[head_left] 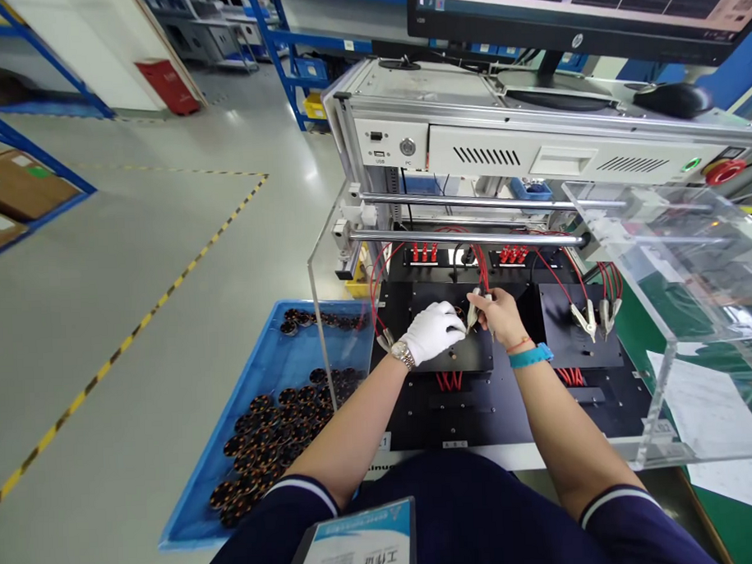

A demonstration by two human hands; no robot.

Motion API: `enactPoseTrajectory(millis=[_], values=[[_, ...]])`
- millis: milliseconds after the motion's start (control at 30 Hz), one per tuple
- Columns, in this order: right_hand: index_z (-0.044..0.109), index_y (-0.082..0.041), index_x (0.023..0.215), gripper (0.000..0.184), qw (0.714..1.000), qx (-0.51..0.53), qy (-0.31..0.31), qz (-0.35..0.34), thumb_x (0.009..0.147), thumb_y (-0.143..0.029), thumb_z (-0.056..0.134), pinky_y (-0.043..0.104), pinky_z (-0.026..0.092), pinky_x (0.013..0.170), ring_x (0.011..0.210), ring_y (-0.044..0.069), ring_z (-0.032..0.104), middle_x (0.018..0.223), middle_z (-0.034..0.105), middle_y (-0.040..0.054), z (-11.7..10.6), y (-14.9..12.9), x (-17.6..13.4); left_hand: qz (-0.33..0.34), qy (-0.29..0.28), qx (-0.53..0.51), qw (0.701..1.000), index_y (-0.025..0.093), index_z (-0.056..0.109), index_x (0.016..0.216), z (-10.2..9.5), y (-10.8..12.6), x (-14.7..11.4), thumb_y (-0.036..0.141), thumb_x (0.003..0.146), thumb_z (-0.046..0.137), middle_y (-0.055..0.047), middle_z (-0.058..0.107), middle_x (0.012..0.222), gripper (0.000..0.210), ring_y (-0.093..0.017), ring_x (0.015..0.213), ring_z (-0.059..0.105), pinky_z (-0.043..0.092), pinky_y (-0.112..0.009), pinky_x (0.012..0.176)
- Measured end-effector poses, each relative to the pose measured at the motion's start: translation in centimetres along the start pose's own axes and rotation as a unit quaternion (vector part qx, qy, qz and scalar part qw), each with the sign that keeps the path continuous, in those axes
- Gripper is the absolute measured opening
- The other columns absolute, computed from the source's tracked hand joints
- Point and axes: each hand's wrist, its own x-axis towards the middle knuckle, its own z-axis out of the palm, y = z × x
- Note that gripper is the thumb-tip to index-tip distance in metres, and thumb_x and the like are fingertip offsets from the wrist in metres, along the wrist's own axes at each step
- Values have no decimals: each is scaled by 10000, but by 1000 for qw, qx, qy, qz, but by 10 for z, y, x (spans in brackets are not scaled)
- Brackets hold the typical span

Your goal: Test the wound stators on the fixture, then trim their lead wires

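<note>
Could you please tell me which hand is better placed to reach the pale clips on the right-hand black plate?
Probably the right hand: it is nearer the pale clips, while the gloved left hand is farther away. However, the right appears to hold another clip already.

Sleeves (277, 528) are white-trimmed navy, glove (432, 336) white, watch (402, 355) metallic, wristband (531, 355) turquoise.
</note>
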Motion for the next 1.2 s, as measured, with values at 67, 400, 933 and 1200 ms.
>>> enactPoseTrajectory(millis=[67,400,933,1200], values=[[462,-182,704,287,1000,5,-3,7,643,-333,700,188,289,263,293,80,395,382,470,-61,1,-1,-1,7,1,1,1000,265,713,793,0,-1,1,280,755,567,-32,572,938,152,-194,893,475,383,-298,838],[478,-169,706,348,999,32,-19,23,611,-385,734,194,307,266,295,88,418,395,492,-39,1,0,-1,31,28,-42,998,244,711,746,2,-4,1,271,760,571,-38,583,894,144,-193,863,507,379,-305,854],[341,-216,657,442,963,222,148,27,646,-559,621,217,438,420,452,84,474,517,418,-85,16,26,20,30,47,-20,998,207,687,778,5,-5,-2,282,765,574,-24,579,880,136,-163,861,529,417,-284,821],[331,-218,639,496,968,194,154,39,590,-600,643,221,413,400,429,86,467,483,373,-95,17,21,16,26,43,2,999,218,684,766,6,-5,-4,295,769,572,-17,580,905,136,-163,886,534,427,-280,833]])
